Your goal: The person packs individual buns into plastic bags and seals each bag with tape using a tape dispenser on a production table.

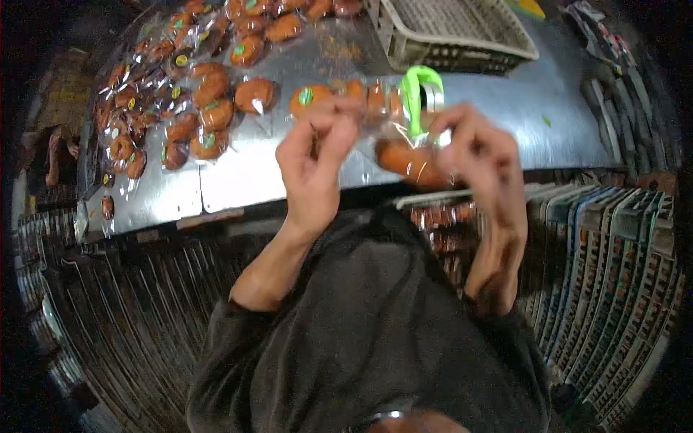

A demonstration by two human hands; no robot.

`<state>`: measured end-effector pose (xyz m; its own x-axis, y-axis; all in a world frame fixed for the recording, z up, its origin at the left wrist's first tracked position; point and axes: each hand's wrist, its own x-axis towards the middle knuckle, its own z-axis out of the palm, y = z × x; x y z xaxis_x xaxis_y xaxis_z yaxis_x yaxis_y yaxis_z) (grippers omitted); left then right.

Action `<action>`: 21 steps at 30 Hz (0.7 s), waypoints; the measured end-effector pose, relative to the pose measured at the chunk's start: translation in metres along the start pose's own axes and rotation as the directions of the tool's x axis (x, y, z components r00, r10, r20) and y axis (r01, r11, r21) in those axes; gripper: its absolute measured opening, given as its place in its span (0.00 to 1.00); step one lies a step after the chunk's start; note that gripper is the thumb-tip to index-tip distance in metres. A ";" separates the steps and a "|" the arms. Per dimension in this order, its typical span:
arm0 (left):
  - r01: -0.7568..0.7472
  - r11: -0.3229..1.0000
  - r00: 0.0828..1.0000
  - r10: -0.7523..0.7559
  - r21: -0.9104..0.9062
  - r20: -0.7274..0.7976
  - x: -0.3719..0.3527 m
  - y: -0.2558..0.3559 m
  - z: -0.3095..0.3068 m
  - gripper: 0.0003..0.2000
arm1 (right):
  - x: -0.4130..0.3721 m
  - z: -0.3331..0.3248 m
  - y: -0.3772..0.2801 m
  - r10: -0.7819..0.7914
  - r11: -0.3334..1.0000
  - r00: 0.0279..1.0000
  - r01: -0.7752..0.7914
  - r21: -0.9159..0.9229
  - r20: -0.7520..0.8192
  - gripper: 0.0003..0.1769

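A brown bread roll [411, 164] in clear plastic film is held up between my two hands, over the table's near edge. My left hand [316, 162] is closed in a pinch, with thumb and forefinger at the left side of the clear bag. Blurred by motion, my right hand [482, 150] pinches the bag's right side, close to the roll. Just behind the roll stands a bright green tape dispenser [413, 94] with a roll of tape in it. A bagged roll with a green label [310, 97] lies behind my left fingers, with more rolls beside it.
Many bagged brown rolls [209, 90] cover the left of the metal table [253, 180]. A grey plastic crate [469, 50] stands at the back. Stacked crates [613, 245] rise on the right below the table, and more rolls show under its front edge.
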<state>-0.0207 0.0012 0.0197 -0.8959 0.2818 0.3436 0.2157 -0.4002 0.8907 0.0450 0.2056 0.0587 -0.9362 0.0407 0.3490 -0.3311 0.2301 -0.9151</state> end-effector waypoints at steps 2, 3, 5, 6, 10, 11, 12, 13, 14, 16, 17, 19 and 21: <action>-0.031 0.999 0.997 0.028 -0.031 -0.074 0.009 -0.008 0.011 0.05 | 0.006 -0.004 0.004 0.048 0.983 0.985 -0.017 0.181 -0.167 0.05; 0.001 1.000 0.994 -0.005 -0.031 -0.110 0.009 -0.006 0.015 0.05 | 0.002 0.008 0.006 0.089 0.979 0.970 -0.043 0.199 -0.225 0.06; -0.023 1.000 0.992 0.023 0.004 -0.121 0.010 -0.007 0.020 0.06 | -0.002 0.027 0.022 0.040 0.982 0.933 0.029 0.187 -0.357 0.06; -0.040 0.999 0.991 0.042 0.018 -0.129 0.011 -0.008 0.022 0.06 | 0.001 0.032 0.021 0.032 0.972 0.923 0.061 0.228 -0.383 0.06; 0.140 0.929 0.990 -0.141 0.342 -0.022 0.013 -0.001 0.008 0.09 | 0.002 0.058 0.025 0.060 0.910 0.886 0.141 0.391 -0.460 0.06; 0.198 0.945 0.980 -0.199 0.259 -0.020 0.016 -0.004 0.007 0.09 | 0.000 0.066 0.028 0.082 0.879 0.888 0.150 0.452 -0.453 0.06; 0.109 0.963 0.993 -0.092 0.246 -0.080 0.012 -0.007 0.004 0.10 | 0.000 0.074 0.029 0.102 0.843 0.891 0.159 0.514 -0.442 0.06; 0.015 0.971 0.990 0.020 0.240 -0.139 0.008 -0.013 0.000 0.10 | 0.002 0.081 0.015 0.153 0.809 0.889 0.138 0.572 -0.431 0.08; -0.080 0.968 0.973 0.128 0.239 -0.194 0.005 -0.015 -0.005 0.11 | 0.003 0.083 0.020 0.143 0.864 0.897 0.092 0.495 -0.417 0.08; 0.067 0.987 0.983 -0.039 0.147 -0.181 0.007 -0.004 -0.012 0.12 | 0.004 0.084 0.025 0.134 0.947 0.911 -0.003 0.320 -0.390 0.09; 0.129 0.982 0.980 -0.104 0.141 -0.170 0.011 -0.004 -0.018 0.12 | 0.002 0.093 0.022 0.176 0.912 0.896 0.009 0.411 -0.409 0.10; 0.280 0.951 0.959 -0.272 0.133 -0.074 0.014 0.003 -0.030 0.11 | 0.006 0.105 0.024 0.158 0.916 0.865 0.052 0.398 -0.477 0.10; 0.200 0.918 0.979 -0.179 0.342 -0.093 0.016 0.001 -0.040 0.09 | 0.008 0.115 0.023 0.236 0.841 0.875 0.035 0.540 -0.423 0.10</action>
<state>-0.0499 -0.0297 0.0144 -0.9523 0.2663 0.1493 0.1513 -0.0131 0.9884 0.0162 0.0993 0.0175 -0.8473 0.5014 0.1750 -0.3744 -0.3303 -0.8665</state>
